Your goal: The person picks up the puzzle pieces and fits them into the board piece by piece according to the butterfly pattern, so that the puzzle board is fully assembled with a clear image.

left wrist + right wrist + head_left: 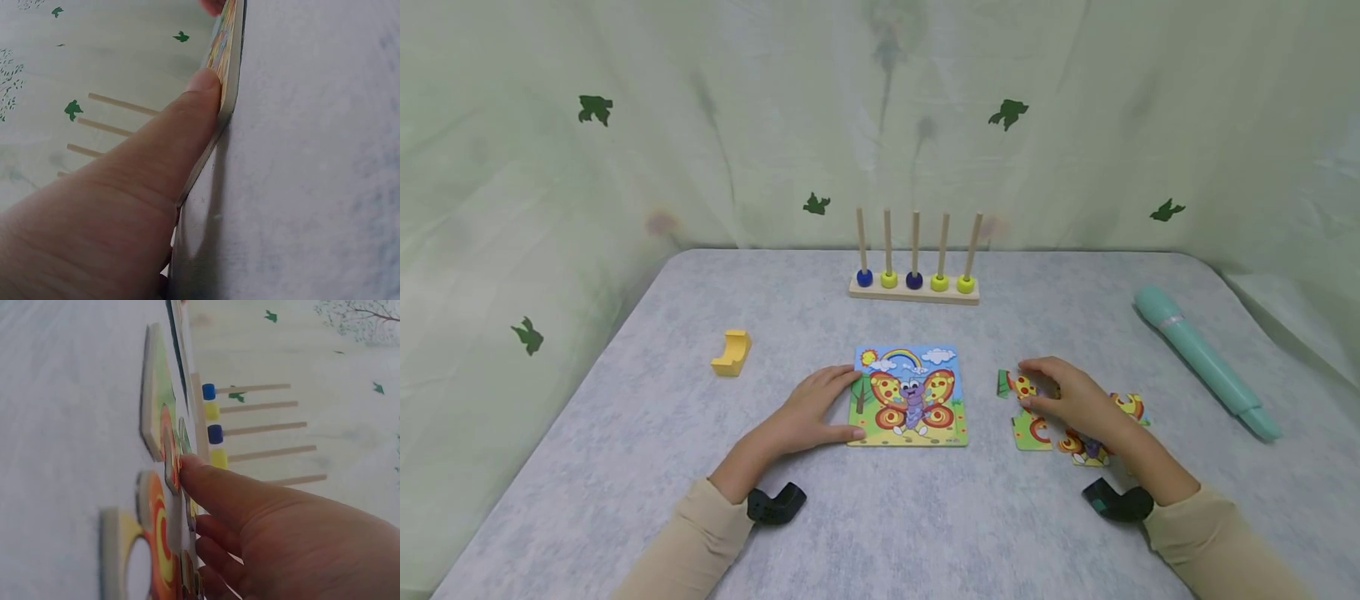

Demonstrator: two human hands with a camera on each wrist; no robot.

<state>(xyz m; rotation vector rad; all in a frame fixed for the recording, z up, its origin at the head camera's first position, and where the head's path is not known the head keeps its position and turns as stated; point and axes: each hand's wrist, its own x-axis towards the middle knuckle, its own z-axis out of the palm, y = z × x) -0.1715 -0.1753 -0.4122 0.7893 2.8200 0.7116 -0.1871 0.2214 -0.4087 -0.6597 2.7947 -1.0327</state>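
Note:
A square butterfly picture puzzle (912, 398) lies on the table. My left hand (808, 412) rests at its left side, the thumb (205, 80) on the edge near the front corner and the fingers farther back. To the right, my right hand (1078, 400) reaches over loose pieces, thumb and index finger at opposite edges of a red-and-yellow puzzle piece (1021, 385). A green-and-orange piece (1032, 432) lies just in front of it. More pieces, one with white shoes (1090, 452) and one yellow-red (1129, 406), lie partly hidden under the hand and wrist.
At the back stands a wooden peg rack (913, 292) with blue and yellow beads on upright pegs. A yellow curved block (732, 353) sits on the left. A mint-green stick-shaped object (1210, 362) lies on the right. Behind the table hangs a pale curtain (880, 125).

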